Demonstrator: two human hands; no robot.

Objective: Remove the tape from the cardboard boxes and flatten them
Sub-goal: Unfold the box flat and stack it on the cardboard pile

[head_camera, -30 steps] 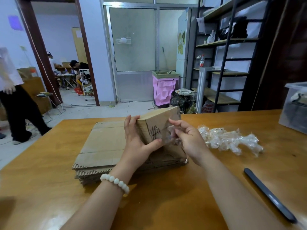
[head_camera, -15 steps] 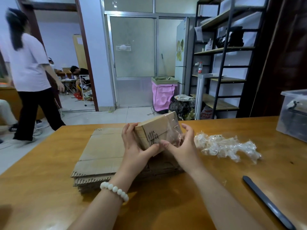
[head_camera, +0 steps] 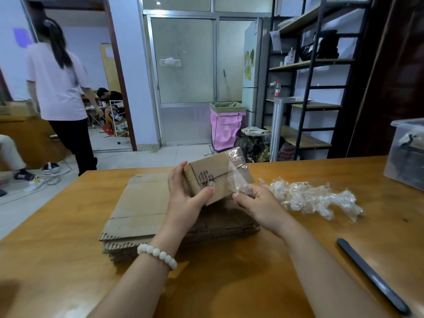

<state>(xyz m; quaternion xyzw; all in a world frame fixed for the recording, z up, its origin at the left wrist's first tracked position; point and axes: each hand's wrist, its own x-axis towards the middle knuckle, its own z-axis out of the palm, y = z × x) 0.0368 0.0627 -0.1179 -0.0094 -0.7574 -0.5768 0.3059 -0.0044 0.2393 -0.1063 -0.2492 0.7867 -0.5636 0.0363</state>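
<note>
A small brown cardboard box (head_camera: 213, 173) is held up above a stack of flattened cardboard (head_camera: 142, 203) on the wooden table. My left hand (head_camera: 185, 198) grips the box's left end, thumb across its front face. My right hand (head_camera: 254, 203) pinches a strip of clear tape (head_camera: 235, 177) that is partly peeled off the box's right side and still clings to its top edge.
A crumpled heap of removed clear tape (head_camera: 307, 198) lies to the right of the stack. A dark slim tool (head_camera: 371, 276) lies near the table's right front edge. A clear plastic bin (head_camera: 406, 157) stands at the far right. A person (head_camera: 59, 88) walks on the left beyond the table.
My right hand has pulled the tape strip down and away from the box, so more of it is loose. The box is raised a little. The person on the left has walked further away.
</note>
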